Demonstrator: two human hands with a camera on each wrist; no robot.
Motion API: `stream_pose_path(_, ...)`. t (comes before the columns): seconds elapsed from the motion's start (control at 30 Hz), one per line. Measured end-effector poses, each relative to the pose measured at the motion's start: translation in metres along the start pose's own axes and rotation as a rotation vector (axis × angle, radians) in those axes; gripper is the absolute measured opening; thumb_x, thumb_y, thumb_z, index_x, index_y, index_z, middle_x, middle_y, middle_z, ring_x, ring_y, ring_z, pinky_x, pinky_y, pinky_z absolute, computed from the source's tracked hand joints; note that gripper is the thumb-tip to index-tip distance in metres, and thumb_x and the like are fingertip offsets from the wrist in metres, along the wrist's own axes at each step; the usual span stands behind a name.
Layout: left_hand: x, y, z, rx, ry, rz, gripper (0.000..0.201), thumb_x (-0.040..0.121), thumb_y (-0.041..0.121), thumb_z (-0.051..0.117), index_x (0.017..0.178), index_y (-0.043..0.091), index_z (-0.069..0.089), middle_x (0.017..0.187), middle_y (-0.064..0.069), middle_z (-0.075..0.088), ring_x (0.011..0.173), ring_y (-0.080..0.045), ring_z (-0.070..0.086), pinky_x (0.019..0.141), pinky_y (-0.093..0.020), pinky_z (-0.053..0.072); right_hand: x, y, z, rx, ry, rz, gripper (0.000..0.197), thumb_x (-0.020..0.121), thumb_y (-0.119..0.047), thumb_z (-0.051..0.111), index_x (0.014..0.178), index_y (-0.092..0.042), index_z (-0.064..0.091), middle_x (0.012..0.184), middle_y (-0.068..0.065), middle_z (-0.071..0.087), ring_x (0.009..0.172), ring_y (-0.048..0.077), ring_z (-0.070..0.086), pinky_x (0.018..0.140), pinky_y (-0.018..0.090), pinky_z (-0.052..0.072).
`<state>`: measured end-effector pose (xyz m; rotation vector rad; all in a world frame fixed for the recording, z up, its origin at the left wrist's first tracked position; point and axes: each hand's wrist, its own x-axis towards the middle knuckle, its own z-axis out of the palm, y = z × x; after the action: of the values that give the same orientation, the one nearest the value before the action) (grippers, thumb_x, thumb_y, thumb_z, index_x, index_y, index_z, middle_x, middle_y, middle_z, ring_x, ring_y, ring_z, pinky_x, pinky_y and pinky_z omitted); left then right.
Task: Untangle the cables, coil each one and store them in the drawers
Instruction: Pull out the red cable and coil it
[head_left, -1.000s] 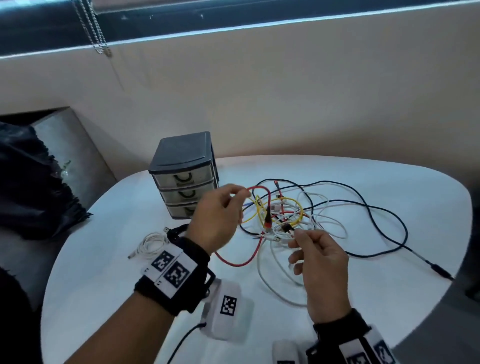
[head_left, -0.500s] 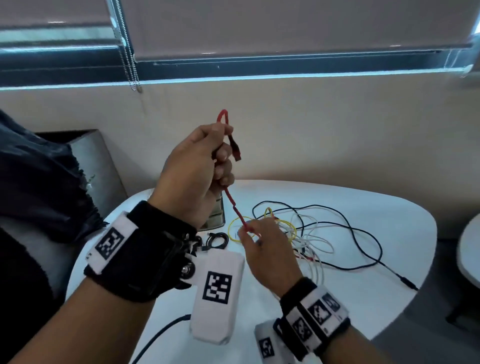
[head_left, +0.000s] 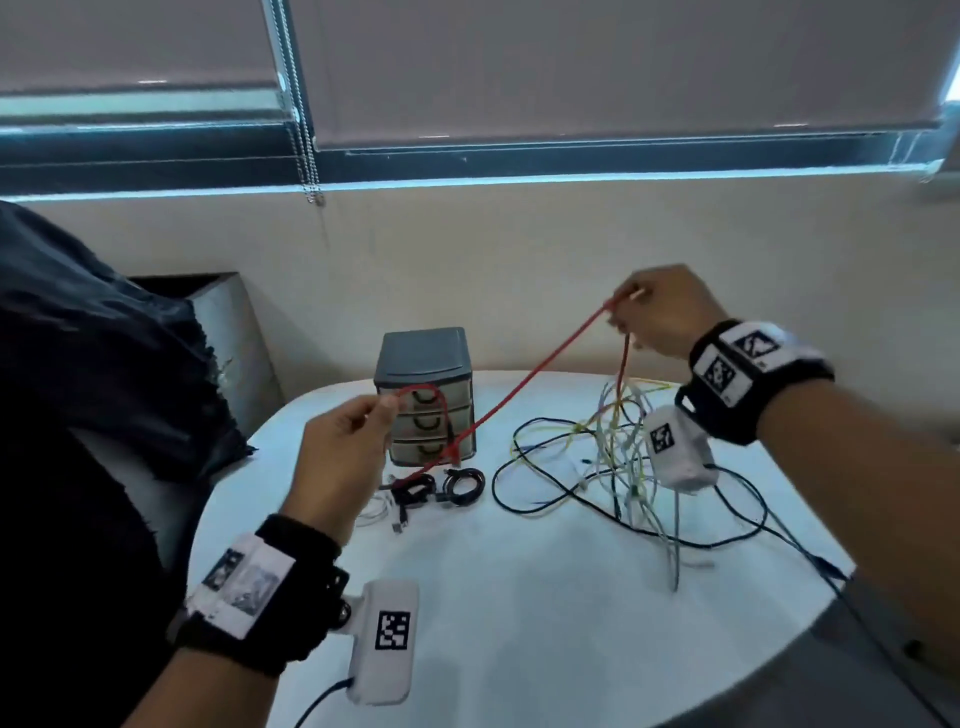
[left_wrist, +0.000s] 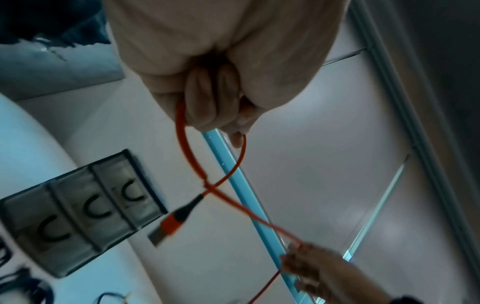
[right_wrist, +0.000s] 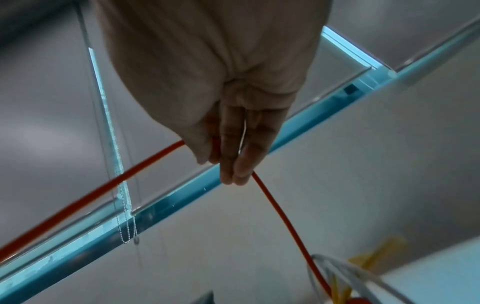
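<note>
Stretching between both raised hands, the red cable (head_left: 524, 384) is running taut above the desk (head_left: 519, 597). The left hand (head_left: 340, 457) is pinching it with curled fingers, so a small loop is arching out in front of the drawer unit (head_left: 423, 392) — the wrist view shows the red-and-black plug (left_wrist: 172, 223) dangling free below the crossing. The right hand (head_left: 657, 312), held higher and toward the desk's far right edge, is gripping the cable between thumb and closed fingers (right_wrist: 235, 156); from there the red strand is dropping down into the tangle of cables (head_left: 618, 462), where yellow, white and black strands are lying knotted on the right half of the desk. Two coiled black cables (head_left: 441, 486) are lying just in front of the drawer unit, whose three drawers are sitting closed, with a white cable (head_left: 379, 512) beside them.
</note>
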<state>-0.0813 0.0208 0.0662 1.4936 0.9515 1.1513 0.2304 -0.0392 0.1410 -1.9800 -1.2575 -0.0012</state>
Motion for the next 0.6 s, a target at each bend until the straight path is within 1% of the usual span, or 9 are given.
stream_pose_path(0.13, -0.011, -0.018, 0.011, -0.066, -0.024, -0.093, 0.026, 0.101, 0.017, 0.05, 0.088, 0.009, 0.071, 0.041, 0.014, 0.033, 0.041, -0.007, 0.027, 0.039, -0.017, 0.024, 0.021, -0.039, -0.031, -0.14, 0.137, -0.107, 0.027, 0.09, -0.047, 0.06, 0.095, -0.023, 0.071, 0.102, 0.003, 0.073, 0.097, 0.026, 0.066, 0.091, 0.041, 0.052)
stream_pose_path(0.2, -0.012, -0.023, 0.014, -0.081, -0.022, -0.117, 0.027, 0.102, 0.017, 0.049, 0.089, 0.007, 0.072, 0.046, 0.012, 0.03, 0.043, -0.009, 0.023, 0.041, -0.018, 0.021, 0.028, -0.055, -0.041, -0.167, 0.204, -0.092, 0.034, 0.091, -0.051, 0.052, 0.1, -0.023, 0.069, 0.108, 0.004, 0.071, 0.102, 0.029, 0.064, 0.092, 0.041, 0.05)
stream_pose_path(0.27, -0.011, -0.028, 0.015, -0.099, -0.013, -0.148, 0.028, 0.102, 0.018, 0.049, 0.089, 0.007, 0.071, 0.048, 0.008, 0.028, 0.043, -0.01, 0.022, 0.043, -0.019, 0.02, 0.03, -0.065, -0.046, -0.144, 0.242, -0.09, 0.039, 0.092, -0.05, 0.047, 0.103, -0.019, 0.069, 0.106, 0.006, 0.07, 0.097, 0.031, 0.065, 0.088, 0.043, 0.053)
stream_pose_path(0.33, -0.008, -0.034, 0.015, -0.128, -0.003, -0.195, 0.027, 0.103, 0.019, 0.049, 0.092, 0.005, 0.069, 0.049, 0.006, 0.028, 0.043, -0.012, 0.022, 0.046, -0.023, 0.021, 0.03, -0.066, -0.04, -0.091, 0.099, -0.022, 0.04, 0.096, -0.045, 0.047, 0.102, -0.012, 0.069, 0.1, 0.01, 0.072, 0.085, 0.033, 0.071, 0.079, 0.048, 0.058)
stream_pose_path(0.4, -0.008, -0.041, 0.015, -0.186, 0.0, -0.232, 0.025, 0.102, 0.019, 0.049, 0.094, 0.003, 0.067, 0.049, 0.006, 0.028, 0.043, -0.012, 0.022, 0.048, -0.026, 0.021, 0.025, -0.056, -0.028, -0.07, -0.183, 0.142, 0.035, 0.101, -0.033, 0.049, 0.1, -0.004, 0.067, 0.095, 0.011, 0.074, 0.076, 0.03, 0.074, 0.07, 0.044, 0.061)
stream_pose_path(0.43, -0.008, -0.043, 0.015, -0.217, 0.003, -0.247, 0.025, 0.103, 0.019, 0.049, 0.093, 0.003, 0.066, 0.05, 0.007, 0.027, 0.044, -0.012, 0.022, 0.048, -0.026, 0.02, 0.022, -0.051, -0.024, -0.102, -0.243, 0.182, 0.031, 0.102, -0.028, 0.049, 0.097, -0.003, 0.067, 0.095, 0.011, 0.075, 0.075, 0.028, 0.074, 0.068, 0.041, 0.061)
stream_pose_path(0.47, -0.009, -0.044, 0.015, -0.246, 0.01, -0.258, 0.025, 0.103, 0.019, 0.048, 0.092, 0.005, 0.065, 0.05, 0.007, 0.028, 0.044, -0.011, 0.022, 0.047, -0.026, 0.021, 0.023, -0.044, -0.021, -0.138, -0.225, 0.169, 0.028, 0.101, -0.023, 0.048, 0.096, -0.003, 0.068, 0.097, 0.012, 0.074, 0.078, 0.029, 0.073, 0.07, 0.041, 0.061)
stream_pose_path(0.57, -0.008, -0.042, 0.017, -0.323, 0.046, -0.277, 0.025, 0.104, 0.019, 0.046, 0.088, 0.008, 0.063, 0.052, 0.006, 0.035, 0.041, -0.01, 0.035, 0.053, -0.03, 0.03, 0.032, -0.03, -0.021, -0.086, 0.177, 0.101, 0.03, 0.096, -0.023, 0.047, 0.096, -0.006, 0.071, 0.098, 0.015, 0.073, 0.088, 0.032, 0.069, 0.081, 0.041, 0.058)
stream_pose_path(0.6, -0.006, -0.041, 0.018, -0.349, 0.061, -0.282, 0.024, 0.104, 0.019, 0.047, 0.089, 0.008, 0.063, 0.054, 0.004, 0.039, 0.042, -0.01, 0.042, 0.057, -0.031, 0.035, 0.035, -0.028, -0.02, -0.037, 0.167, 0.118, 0.031, 0.096, -0.024, 0.046, 0.095, -0.005, 0.071, 0.096, 0.014, 0.074, 0.085, 0.03, 0.07, 0.079, 0.041, 0.059)
